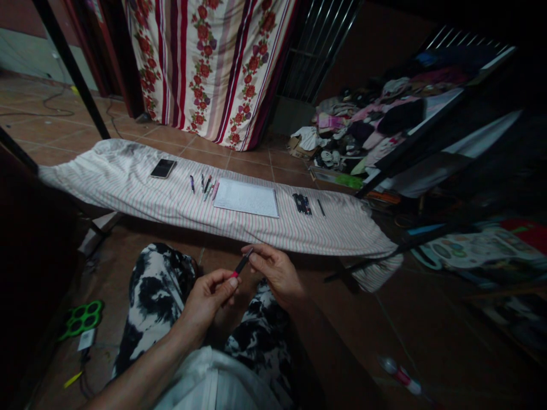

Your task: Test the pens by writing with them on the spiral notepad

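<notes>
Above my lap, a slim dark pen [242, 264] with a pinkish-red end slants between my two hands. My left hand [213, 291] pinches it by the red end, thumb on top. At the upper tip, my right hand [277, 274] has its thumb and fingers closed around the pen. Beyond the hands, a spiral notebook [247, 197] lies open on the striped cloth [188, 208]; whatever is on its page is too faint to read. Several pens [207, 187] lie left of it, and a cluster of dark pens [302, 204] with one separate dark pen [321, 208] lies right of it.
A smartphone [163, 168] rests on the cloth's left part. Behind hangs a floral striped curtain [200, 68]. Clothes [363, 122] are heaped at the back right. On the tiled floor are a green ringed object [83, 319] at left and a pink-and-white item [401, 376] at right.
</notes>
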Action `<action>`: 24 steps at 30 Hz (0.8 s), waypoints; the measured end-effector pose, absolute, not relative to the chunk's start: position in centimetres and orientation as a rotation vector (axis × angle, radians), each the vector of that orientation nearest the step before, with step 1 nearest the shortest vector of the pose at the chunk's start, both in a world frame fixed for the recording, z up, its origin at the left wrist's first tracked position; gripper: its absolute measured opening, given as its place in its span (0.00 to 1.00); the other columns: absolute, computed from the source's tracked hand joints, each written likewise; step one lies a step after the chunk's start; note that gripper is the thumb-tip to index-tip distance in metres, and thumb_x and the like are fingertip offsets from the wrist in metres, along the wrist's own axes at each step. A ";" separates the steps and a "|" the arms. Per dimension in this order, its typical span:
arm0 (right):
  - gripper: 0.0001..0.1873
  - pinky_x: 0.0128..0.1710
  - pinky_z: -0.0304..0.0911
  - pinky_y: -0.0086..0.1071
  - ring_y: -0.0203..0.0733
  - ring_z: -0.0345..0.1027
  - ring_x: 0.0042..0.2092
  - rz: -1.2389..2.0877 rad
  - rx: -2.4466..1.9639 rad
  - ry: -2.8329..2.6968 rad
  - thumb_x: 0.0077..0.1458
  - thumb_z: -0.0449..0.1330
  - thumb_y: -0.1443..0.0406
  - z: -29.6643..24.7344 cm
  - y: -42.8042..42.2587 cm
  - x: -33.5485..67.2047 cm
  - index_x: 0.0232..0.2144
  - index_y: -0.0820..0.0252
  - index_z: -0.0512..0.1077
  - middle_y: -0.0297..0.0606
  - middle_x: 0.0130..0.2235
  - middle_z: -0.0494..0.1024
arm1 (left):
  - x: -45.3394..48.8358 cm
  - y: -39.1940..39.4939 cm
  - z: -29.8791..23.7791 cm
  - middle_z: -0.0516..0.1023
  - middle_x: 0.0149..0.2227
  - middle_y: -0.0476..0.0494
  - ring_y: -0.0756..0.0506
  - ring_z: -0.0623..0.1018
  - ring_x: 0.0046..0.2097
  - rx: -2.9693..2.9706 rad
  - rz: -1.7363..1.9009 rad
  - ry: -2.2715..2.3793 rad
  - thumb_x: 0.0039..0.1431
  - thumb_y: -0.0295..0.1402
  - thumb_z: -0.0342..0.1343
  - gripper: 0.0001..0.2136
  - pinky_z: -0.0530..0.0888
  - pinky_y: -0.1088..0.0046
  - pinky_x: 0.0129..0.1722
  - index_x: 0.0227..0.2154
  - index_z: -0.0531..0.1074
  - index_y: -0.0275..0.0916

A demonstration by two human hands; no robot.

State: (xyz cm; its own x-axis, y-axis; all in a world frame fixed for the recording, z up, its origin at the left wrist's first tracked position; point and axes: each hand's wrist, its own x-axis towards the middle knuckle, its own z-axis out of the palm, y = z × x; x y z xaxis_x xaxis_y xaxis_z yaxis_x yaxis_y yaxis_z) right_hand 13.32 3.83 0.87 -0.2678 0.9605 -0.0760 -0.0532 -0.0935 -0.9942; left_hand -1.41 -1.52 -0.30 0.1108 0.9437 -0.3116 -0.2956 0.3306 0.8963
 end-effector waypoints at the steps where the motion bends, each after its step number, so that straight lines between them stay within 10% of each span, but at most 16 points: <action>1: 0.13 0.31 0.56 0.28 0.32 0.60 0.28 1.498 -1.085 -1.315 0.45 0.63 0.58 0.8 3.8 13.4 0.34 0.55 0.76 0.34 0.34 0.75 | -1.4 -1.5 -0.3 0.68 0.20 0.52 0.54 0.64 0.23 0.771 1.056 1.070 0.41 0.43 0.62 0.15 0.57 0.79 0.22 0.24 0.72 0.34; 24: 0.10 0.29 0.55 0.27 0.31 0.59 0.27 1.423 -1.140 -1.258 0.42 0.64 0.59 0.5 3.7 13.1 0.30 0.57 0.77 0.33 0.31 0.75 | -1.1 -1.5 -0.8 0.66 0.17 0.54 0.55 0.64 0.22 0.753 1.062 1.127 0.37 0.44 0.63 0.18 0.58 0.80 0.22 0.27 0.72 0.33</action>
